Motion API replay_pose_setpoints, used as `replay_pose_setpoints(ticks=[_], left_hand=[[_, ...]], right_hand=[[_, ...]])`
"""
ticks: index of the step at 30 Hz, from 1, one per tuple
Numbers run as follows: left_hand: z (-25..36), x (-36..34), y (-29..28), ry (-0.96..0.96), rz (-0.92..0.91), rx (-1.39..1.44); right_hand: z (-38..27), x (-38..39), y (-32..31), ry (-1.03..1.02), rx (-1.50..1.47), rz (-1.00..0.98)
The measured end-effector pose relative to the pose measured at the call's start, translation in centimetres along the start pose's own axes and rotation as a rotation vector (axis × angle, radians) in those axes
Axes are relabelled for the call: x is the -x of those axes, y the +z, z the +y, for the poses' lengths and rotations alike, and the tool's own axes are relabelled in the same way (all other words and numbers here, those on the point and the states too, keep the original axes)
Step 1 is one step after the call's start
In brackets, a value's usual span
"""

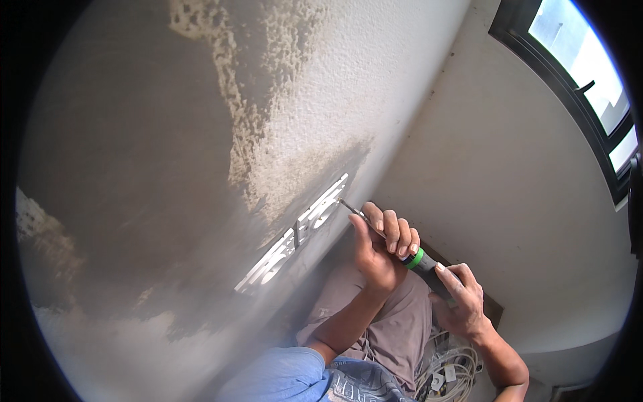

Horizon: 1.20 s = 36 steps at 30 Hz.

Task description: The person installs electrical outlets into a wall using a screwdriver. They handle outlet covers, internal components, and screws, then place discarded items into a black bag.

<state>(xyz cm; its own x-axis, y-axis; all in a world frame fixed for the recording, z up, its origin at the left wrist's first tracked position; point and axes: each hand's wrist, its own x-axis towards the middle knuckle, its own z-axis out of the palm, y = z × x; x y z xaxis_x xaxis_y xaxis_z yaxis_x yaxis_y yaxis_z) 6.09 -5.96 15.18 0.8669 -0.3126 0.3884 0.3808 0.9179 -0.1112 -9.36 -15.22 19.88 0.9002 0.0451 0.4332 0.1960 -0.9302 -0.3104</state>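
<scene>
A screwdriver (423, 266) with a thick dark handle and a green ring is in both my hands. My right hand (462, 301) is wrapped round the back of its handle. My left hand (383, 251) closes round the front part, thumb on one side and fingers on the other. The thin metal shaft runs up and to the left, its tip at the right side of a white wall socket plate (323, 211). Whether the tip sits in a screw is too small to tell. A second white plate (268, 266) is on the wall at the lower left of the first.
The wall (147, 154) carries grey plaster with rough pale patches. A plain side wall (495, 181) meets it at the corner, with a dark-framed window (569, 74) at upper right. Coiled white cables (450, 372) lie on the floor beside my bent leg (395, 321).
</scene>
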Motion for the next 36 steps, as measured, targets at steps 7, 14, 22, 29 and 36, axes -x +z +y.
replay_pose_setpoints(ticks=[7, 14, 22, 29, 36], left_hand=[[0.0, 0.0, 0.3, 0.016, 0.028, -0.041], [-0.2, -0.2, 0.0, 0.016, -0.018, -0.018], [-1.6, 1.7, 0.0, -0.076, -0.033, -0.058], [-1.1, 1.1, -0.3, -0.068, -0.032, -0.142], [-1.9, 1.0, -0.4, -0.058, -0.031, -0.164]], right_hand=[[0.0, -0.4, -0.1, -0.011, -0.025, 0.016], [0.6, -0.6, -0.1, -0.084, 0.103, 0.024], [1.5, -0.1, 1.7, 0.340, -0.922, -0.023], [-0.9, -0.2, 0.1, 0.689, -1.104, -0.118], [1.7, 0.1, -0.8, 0.010, 0.069, -0.172]])
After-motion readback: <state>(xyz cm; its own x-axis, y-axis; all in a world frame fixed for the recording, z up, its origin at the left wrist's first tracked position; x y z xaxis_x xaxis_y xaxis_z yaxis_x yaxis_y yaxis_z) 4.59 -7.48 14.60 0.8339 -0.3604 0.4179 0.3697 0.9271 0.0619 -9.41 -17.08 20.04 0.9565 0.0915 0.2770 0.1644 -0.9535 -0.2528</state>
